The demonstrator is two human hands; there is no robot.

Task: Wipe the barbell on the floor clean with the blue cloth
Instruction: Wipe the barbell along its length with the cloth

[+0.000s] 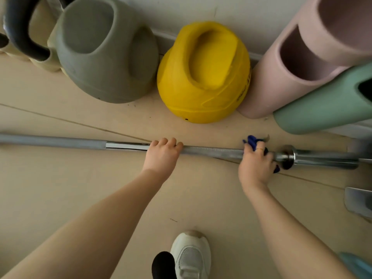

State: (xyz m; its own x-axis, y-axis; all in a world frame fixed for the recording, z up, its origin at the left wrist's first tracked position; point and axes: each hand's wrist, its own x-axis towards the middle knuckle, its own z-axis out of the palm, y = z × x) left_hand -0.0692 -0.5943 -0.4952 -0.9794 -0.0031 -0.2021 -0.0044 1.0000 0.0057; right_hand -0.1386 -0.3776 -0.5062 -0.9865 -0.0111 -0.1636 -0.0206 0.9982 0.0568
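A long steel barbell (pixel 211 152) lies across the beige floor from left to right, with a collar and sleeve at its right end. My left hand (pixel 162 156) grips the bar near its middle, fingers curled over the far side. My right hand (pixel 256 164) holds the blue cloth (pixel 252 140) wrapped round the bar just left of the collar. Only small bits of the cloth show above and below my fingers.
Beyond the bar stand a grey kettlebell (pixel 104 51) and a yellow kettlebell (pixel 203 73) against the wall. Pink (pixel 291 63) and green (pixel 322 105) foam rollers lean at the right. My white shoe (pixel 191 256) is below, and a metal piece (pixel 358 200) lies at the right edge.
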